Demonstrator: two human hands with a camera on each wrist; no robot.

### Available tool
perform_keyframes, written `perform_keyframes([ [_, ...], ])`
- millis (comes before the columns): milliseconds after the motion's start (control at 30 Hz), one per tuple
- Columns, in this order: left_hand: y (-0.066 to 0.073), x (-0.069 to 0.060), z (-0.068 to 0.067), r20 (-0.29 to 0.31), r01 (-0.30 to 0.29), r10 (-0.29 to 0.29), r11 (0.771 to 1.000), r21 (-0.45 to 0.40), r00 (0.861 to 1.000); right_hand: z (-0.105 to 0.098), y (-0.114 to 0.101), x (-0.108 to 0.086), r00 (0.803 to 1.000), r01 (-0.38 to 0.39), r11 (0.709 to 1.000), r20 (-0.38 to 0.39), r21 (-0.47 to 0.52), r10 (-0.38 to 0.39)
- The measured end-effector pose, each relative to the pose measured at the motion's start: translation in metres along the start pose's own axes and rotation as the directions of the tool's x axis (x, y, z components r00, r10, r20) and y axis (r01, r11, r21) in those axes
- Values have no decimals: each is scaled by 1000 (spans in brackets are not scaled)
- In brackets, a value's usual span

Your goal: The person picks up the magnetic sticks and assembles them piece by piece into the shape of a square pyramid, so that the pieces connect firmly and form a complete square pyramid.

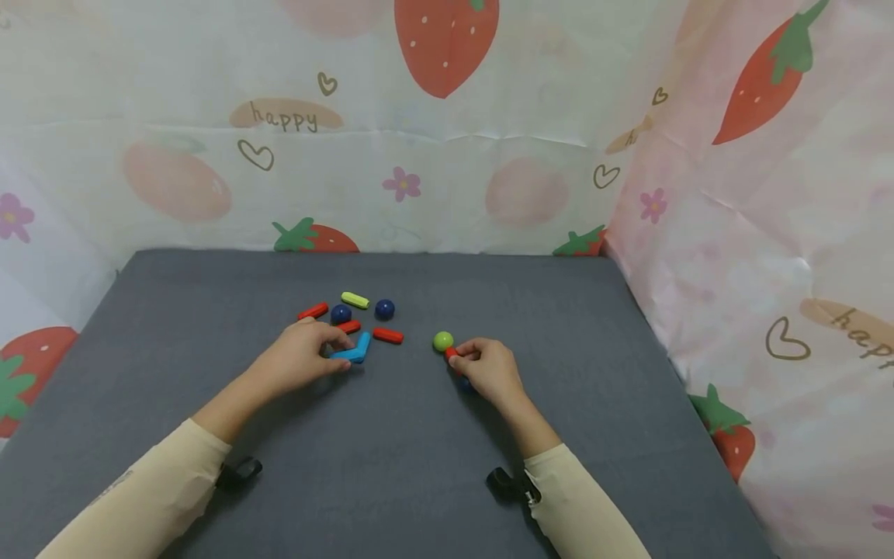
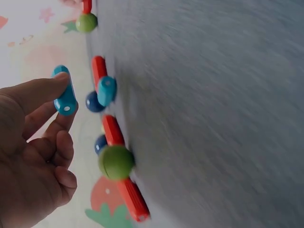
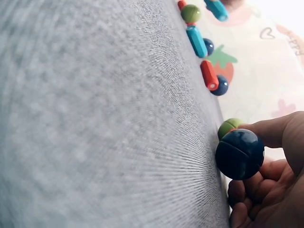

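Red sticks [image 1: 388, 335] number four, light-blue sticks [image 2: 67, 98] two, navy balls [image 1: 385, 310] three.

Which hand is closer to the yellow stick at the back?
Left. The left hand is in front of the yellow stick, slightly to its left; the right hand is farther off, in front and well to its right.

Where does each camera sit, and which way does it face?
Head: worn on the head, facing forward and down at the gray tabletop; both sleeves, the left hand and the right hand show.
Left wrist: worn there, facing low across the tabletop; the left hand shows, pinching a light-blue stick.
Right wrist: worn there, facing low across the tabletop; the right hand shows behind a dark blue ball.
Shared: head and right wrist both show the green ball near the right hand.
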State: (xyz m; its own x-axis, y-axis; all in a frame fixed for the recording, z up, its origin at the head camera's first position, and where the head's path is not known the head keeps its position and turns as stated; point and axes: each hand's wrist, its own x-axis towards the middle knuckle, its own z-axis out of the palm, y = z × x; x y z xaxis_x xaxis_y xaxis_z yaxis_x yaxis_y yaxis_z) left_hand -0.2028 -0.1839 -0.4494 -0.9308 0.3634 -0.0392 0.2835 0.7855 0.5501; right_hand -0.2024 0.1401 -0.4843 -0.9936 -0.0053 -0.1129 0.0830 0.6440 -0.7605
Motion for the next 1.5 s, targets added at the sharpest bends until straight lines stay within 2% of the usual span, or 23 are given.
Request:
perform_keyframes([
  [267, 28, 30, 13, -21, -22, 22, 1000, 7, 1000, 1, 1, 0, 1000, -18, 1000, 3, 14, 18],
  [500, 43, 51, 27, -25, -37, 38, 998, 48, 999, 2, 1, 1, 1000, -8, 1000, -4, -23, 8],
  [933, 53, 68, 50, -31, -37, 41, 994, 103, 999, 1, 2, -1, 1000, 9, 999, -7, -37, -9],
  [1233, 56, 77, 60, -31, -35, 38, 994, 106, 999, 3, 3, -2, 1000, 9, 999, -17, -36, -10],
  [1500, 62, 81, 66, -8, -23, 24, 992, 122, 1000, 4, 2, -5, 1000, 5, 1000, -18, -29, -5],
])
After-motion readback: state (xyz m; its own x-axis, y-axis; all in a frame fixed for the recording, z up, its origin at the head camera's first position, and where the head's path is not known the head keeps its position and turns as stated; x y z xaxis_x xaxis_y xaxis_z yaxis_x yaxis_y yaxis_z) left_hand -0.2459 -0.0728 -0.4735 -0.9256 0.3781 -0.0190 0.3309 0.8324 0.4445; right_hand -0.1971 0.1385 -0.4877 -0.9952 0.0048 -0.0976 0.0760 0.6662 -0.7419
